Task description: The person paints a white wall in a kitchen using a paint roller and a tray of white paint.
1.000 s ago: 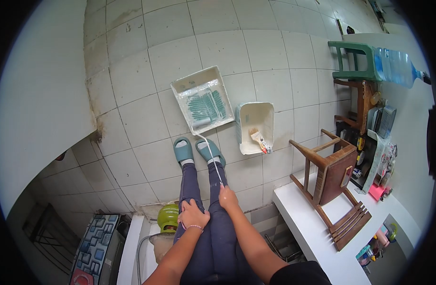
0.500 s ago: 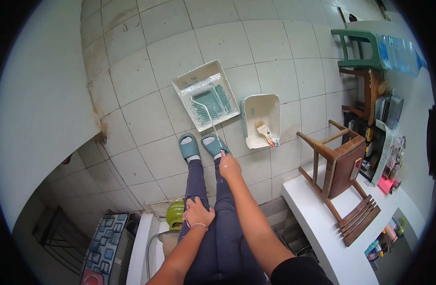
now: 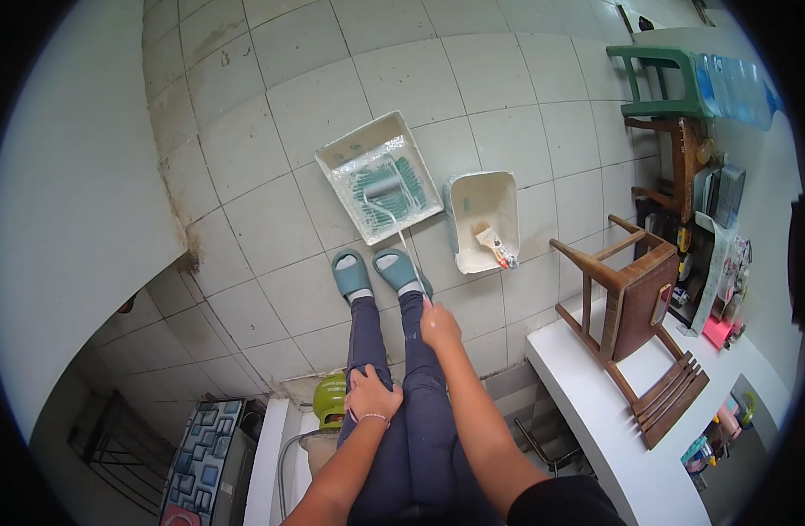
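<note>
My right hand (image 3: 441, 326) is closed round the handle of a paint roller. The roller's head (image 3: 384, 186) lies on the ribbed, paint-coated slope of a white paint tray (image 3: 339, 158) on the floor. My left hand (image 3: 372, 394), with a bracelet at the wrist, rests on my left thigh, its fingers spread, holding nothing. A white bucket (image 3: 500, 195) stands right of the tray, with a paintbrush (image 3: 492, 243) lying inside. My feet in teal slippers (image 3: 351, 273) are just below the tray.
A brown wooden chair (image 3: 634, 298) rests on the white counter (image 3: 586, 386) at right. Behind it are a green stool (image 3: 683, 83) and a blue water bottle (image 3: 735, 90). A green gas cylinder (image 3: 330, 399) stands at lower left, near a patterned cabinet top (image 3: 201, 460).
The roller head has moved down the tray's slope, toward me. My right hand has shifted slightly right and down, still holding the handle. My left hand stays on my thigh.
</note>
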Demonstrator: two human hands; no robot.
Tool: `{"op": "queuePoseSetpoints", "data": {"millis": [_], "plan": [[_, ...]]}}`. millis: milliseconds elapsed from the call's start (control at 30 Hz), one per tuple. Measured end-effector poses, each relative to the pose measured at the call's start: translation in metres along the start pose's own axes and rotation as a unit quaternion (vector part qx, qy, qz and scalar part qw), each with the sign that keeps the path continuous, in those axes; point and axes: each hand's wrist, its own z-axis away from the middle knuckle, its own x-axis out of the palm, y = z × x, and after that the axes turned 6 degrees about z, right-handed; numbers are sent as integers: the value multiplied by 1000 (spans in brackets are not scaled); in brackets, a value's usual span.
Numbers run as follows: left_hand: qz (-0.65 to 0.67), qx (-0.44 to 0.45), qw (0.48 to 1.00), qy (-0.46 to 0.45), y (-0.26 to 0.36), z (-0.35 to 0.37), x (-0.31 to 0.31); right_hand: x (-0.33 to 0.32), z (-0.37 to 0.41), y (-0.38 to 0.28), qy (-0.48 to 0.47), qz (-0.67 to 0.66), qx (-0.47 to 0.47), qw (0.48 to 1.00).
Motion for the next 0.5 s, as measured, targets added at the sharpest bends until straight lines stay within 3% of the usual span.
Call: {"op": "queuePoseSetpoints", "data": {"millis": [167,300,500], "plan": [[4,16,1000,22,-1,-1,7,-39,-12,-39,49,12,-49,998],[10,37,998,40,-10,-5,20,-47,9,0,47,24,-34,998],[-29,-19,999,-6,9,1,-5,-47,25,73,-1,99,37,994]]}}
